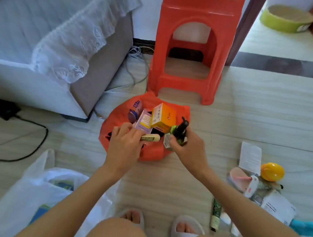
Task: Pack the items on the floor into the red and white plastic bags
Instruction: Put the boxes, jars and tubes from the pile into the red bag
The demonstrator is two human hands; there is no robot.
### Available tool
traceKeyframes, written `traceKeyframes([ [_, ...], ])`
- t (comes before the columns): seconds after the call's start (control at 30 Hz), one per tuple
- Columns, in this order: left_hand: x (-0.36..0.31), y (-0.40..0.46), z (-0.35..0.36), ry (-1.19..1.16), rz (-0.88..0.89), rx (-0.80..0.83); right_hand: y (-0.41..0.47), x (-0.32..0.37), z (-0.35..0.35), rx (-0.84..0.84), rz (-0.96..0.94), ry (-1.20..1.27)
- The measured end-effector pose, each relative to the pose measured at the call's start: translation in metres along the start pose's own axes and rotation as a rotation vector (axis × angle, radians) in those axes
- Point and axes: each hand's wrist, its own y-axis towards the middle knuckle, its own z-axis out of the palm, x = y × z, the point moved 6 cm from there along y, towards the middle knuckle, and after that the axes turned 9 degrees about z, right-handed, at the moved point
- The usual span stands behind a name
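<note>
The red plastic bag (150, 152) lies open on the floor ahead of me, holding an orange-yellow box (164, 116), a purple box (144, 122) and a purple pouch (135, 111). My left hand (124, 145) grips a cream tube (151, 137) over the bag's mouth. My right hand (188, 147) holds a green pump bottle with a black top (180, 131) at the bag's right rim. The white plastic bag (34, 190) sits at lower left with items inside. More items lie at right: a yellow ball-shaped toy (272, 171), a white box (278, 206), a green tube (216, 214).
A red plastic stool (190, 53) stands just behind the red bag. A sofa with a lace cover (52, 46) fills the upper left, with black cables (32, 148) on the floor beside it. My slippered feet (157, 225) are at the bottom.
</note>
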Motion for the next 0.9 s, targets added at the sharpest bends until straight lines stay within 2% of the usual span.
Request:
traceKeyframes([
  [0.17,0.04,0.002,0.021,0.172,-0.008,0.202,0.042,0.04,0.049,0.113,-0.216,-0.154],
  [0.3,0.074,0.003,0.023,0.219,-0.153,0.193,0.06,0.052,0.088,0.228,-0.412,-0.267],
  [0.43,0.104,-0.001,0.034,0.226,-0.285,0.151,0.074,0.055,0.124,0.22,-0.659,-0.524],
  [0.53,0.114,-0.012,0.052,0.114,-0.317,0.174,0.087,0.051,0.141,0.098,-0.802,-0.769],
  [0.67,0.117,-0.011,0.069,-0.154,-0.393,0.165,0.1,0.048,0.142,-0.021,-0.738,-0.905],
  [0.8,0.119,0.005,0.075,-0.191,-0.409,0.211,0.094,0.039,0.144,0.094,-0.57,-0.784],
  [0.9,0.103,-0.009,0.073,-0.216,-0.378,0.269,0.081,0.024,0.14,0.114,-0.492,-0.848],
])
